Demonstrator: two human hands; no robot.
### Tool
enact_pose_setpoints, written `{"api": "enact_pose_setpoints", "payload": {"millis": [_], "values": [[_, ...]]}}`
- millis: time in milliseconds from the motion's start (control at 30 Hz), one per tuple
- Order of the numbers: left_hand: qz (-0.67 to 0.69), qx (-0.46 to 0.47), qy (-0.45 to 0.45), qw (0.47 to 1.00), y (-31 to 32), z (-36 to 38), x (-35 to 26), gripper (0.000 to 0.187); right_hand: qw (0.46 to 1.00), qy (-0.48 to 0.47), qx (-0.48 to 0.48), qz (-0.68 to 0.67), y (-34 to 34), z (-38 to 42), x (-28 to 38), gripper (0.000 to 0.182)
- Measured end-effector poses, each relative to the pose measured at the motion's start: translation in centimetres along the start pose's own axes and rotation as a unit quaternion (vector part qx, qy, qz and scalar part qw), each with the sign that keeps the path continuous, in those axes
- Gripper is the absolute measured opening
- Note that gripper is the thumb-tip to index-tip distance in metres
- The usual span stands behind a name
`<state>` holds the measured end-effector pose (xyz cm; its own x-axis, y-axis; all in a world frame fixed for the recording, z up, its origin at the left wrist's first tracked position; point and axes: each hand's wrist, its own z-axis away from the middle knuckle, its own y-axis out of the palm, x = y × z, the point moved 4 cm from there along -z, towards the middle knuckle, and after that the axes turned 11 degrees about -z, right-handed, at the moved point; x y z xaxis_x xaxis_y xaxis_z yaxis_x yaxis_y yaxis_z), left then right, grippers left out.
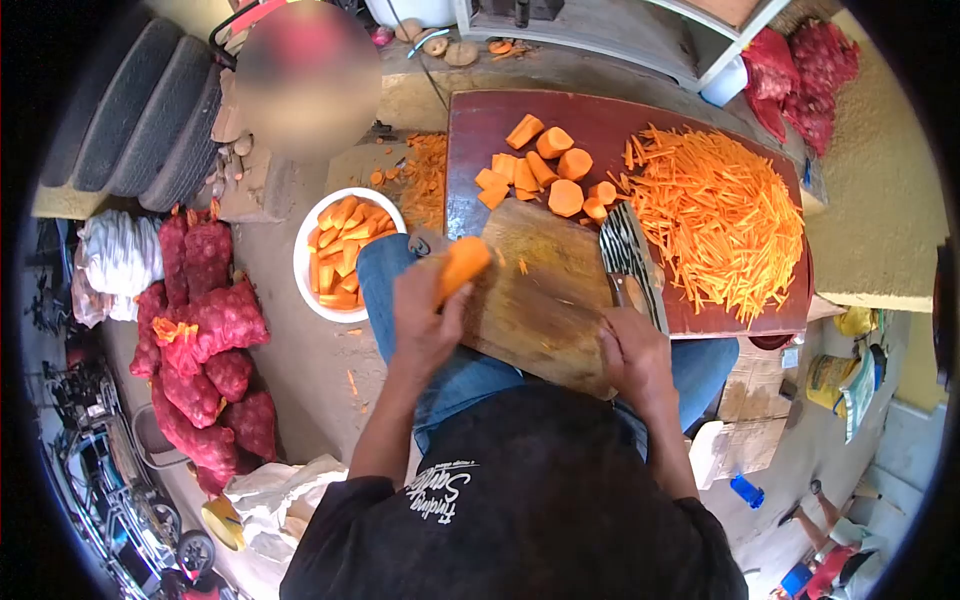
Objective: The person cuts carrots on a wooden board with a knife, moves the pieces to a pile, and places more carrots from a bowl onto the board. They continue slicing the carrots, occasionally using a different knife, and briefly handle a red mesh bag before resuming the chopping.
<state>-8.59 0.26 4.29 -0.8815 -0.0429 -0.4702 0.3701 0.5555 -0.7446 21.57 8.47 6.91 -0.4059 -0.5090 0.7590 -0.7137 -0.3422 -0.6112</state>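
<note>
My left hand (430, 318) is closed around a thick peeled carrot piece (464, 268), held over the left side of a worn wooden cutting board (535, 275). The board rests across my lap against the table. At its right edge my right hand (637, 358) is closed, the thumb by the board's rim; its fingers are partly hidden. Just above that hand lies a knife (622, 240) with a black-and-white striped blade, beside a brown handle (628, 290). Chunky carrot pieces (566, 197) sit beyond the board. A big heap of carrot sticks (715, 225) lies to the right.
A white basin (300, 262) of peeled carrots stands on the floor at my left. Red mesh sacks (215, 320) and stacked tires (150, 110) are farther left. Carrot peelings (425, 180) lie beside the red table (475, 130). Another person (300, 80) is at the upper left.
</note>
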Motion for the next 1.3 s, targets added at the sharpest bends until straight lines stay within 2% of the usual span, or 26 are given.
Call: {"api": "enact_pose_setpoints", "payload": {"millis": [100,200,300,367,467,600,667,800,867,967,1000,1100,1133,1233,1267,1300], "values": [[0.058,0.046,-0.009,0.997,2.0,1.1,-2.7,0.052,0.999,-0.008,-0.024,0.04,-0.9,1.1,-0.4,0.027],[0.045,0.117,-0.021,0.992,2.1,3.2,-3.8,0.053,0.995,-0.014,-0.01,0.099,-0.8,1.3,-0.9,0.038],[-0.017,0.151,0.03,0.988,2.9,5.1,-3.7,0.054,0.985,0.022,0.021,0.169,-0.1,0.1,-1.5,0.052],[-0.018,0.136,0.048,0.989,3.8,5.4,-3.7,0.057,0.977,0.046,0.057,0.2,0.5,-0.5,-2.3,0.06],[-0.009,0.144,0.053,0.988,5.0,5.0,-4.3,0.061,0.983,0.061,0.062,0.161,0.5,-1.1,-3.0,0.065],[0.007,0.169,0.058,0.984,6.9,3.5,-5.1,0.067,0.986,0.061,0.038,0.151,0.0,-1.0,-2.6,0.065],[0.006,0.141,0.061,0.988,7.0,2.8,-5.8,0.067,0.982,0.065,0.03,0.173,-0.8,-0.9,-1.1,0.063],[0.045,0.099,0.049,0.993,6.5,2.8,-5.8,0.067,0.993,-0.012,0.016,0.117,-1.5,0.9,0.0,0.049],[0.072,0.068,0.037,0.994,5.5,2.6,-5.7,0.062,0.995,-0.054,0.023,0.083,-1.1,2.0,0.3,0.042],[0.038,0.028,0.04,0.998,3.4,2.4,-4.0,0.049,0.992,-0.044,0.119,0.03,0.0,2.3,2.1,0.035],[0.014,0.018,0.045,0.999,2.6,2.6,-3.1,0.045,0.992,-0.049,0.118,0.018,0.4,2.2,2.4,0.034],[-0.014,-0.016,-0.048,0.999,0.1,3.1,-0.1,0.035,0.99,-0.069,0.122,-0.015,1.8,1.6,2.9,0.033],[0.046,-0.047,-0.087,0.994,-0.6,2.7,1.0,0.042,0.989,-0.078,0.125,-0.022,2.3,1.3,2.9,0.034],[0.119,-0.027,-0.122,0.985,-1.6,2.6,0.8,0.052,0.983,-0.061,0.143,-0.1,4.1,0.5,2.6,0.041],[0.091,-0.021,-0.068,0.993,-1.6,2.4,-0.4,0.053,0.979,-0.045,0.15,-0.133,4.5,0.2,2.6,0.044],[0.077,-0.007,0.007,0.997,-1.8,1.7,-2.7,0.05,0.961,0.013,0.19,-0.199,5.2,-0.2,2.7,0.047]]}}
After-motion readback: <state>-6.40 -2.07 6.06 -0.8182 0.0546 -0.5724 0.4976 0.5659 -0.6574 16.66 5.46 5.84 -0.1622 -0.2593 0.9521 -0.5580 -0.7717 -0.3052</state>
